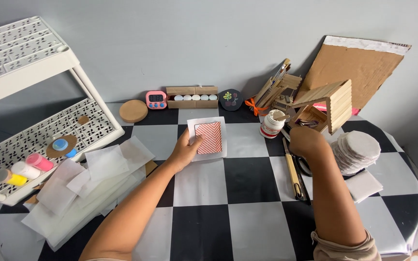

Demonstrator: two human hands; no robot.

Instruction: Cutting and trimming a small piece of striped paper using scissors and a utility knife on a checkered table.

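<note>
My left hand (186,151) rests on the left edge of a white paper sheet (218,123) that carries a red-and-white striped card (210,137), pressing it to the checkered table. My right hand (306,141) is raised over the right side of the table with fingers curled; it seems to hold a thin wooden stick (281,116) whose tip sits at the open mouth of a white glue bottle (271,124). The grip itself is hidden behind the back of the hand.
A white perforated shelf rack (35,63) with small paint bottles (25,169) stands left. Loose white papers (88,179) lie below it. A popsicle-stick house (332,101), round white pads (356,150), scissors (295,174), cardboard (359,67), a pink timer (156,99) and a wooden box (192,96) line the back and right.
</note>
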